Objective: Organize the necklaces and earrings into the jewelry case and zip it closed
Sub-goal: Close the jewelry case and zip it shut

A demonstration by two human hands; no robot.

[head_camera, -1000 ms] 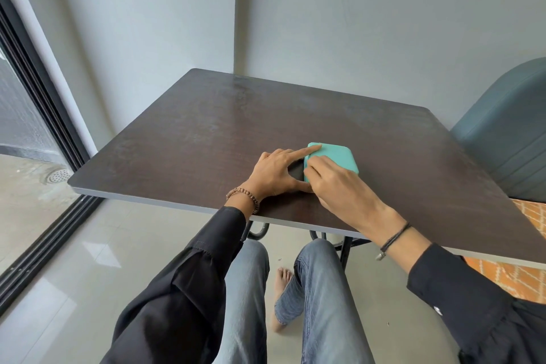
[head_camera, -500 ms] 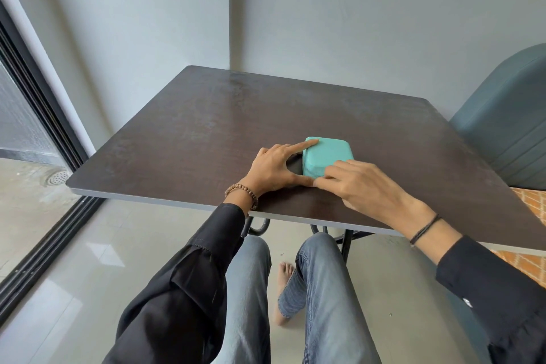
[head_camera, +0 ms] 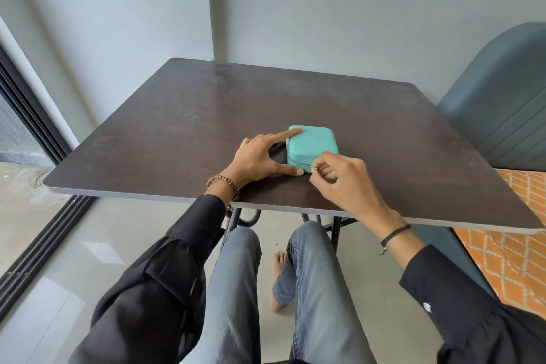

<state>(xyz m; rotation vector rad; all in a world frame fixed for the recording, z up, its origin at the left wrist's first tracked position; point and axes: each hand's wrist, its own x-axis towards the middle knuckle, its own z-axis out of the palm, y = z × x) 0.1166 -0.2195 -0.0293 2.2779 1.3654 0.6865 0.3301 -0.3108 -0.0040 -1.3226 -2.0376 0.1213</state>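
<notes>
A small turquoise jewelry case (head_camera: 311,143) lies closed on the dark wooden table (head_camera: 183,127), near its front edge. My left hand (head_camera: 260,158) braces the case from the left, index finger on the top left corner and thumb at the lower front corner. My right hand (head_camera: 342,177) sits at the case's front side, thumb and finger pinched on the small metal zipper pull (head_camera: 313,168). No necklaces or earrings are visible.
A grey wall stands right behind the table. A blue-grey padded chair (head_camera: 502,109) is at the right, over an orange patterned rug (head_camera: 511,248). A sliding glass door frame (head_camera: 26,133) runs along the left. My legs are under the table's front edge.
My right hand has slid off the case's front left corner and moved right along the front side, uncovering the lid. It now pinches the zipper pull. My left hand has stayed in place.
</notes>
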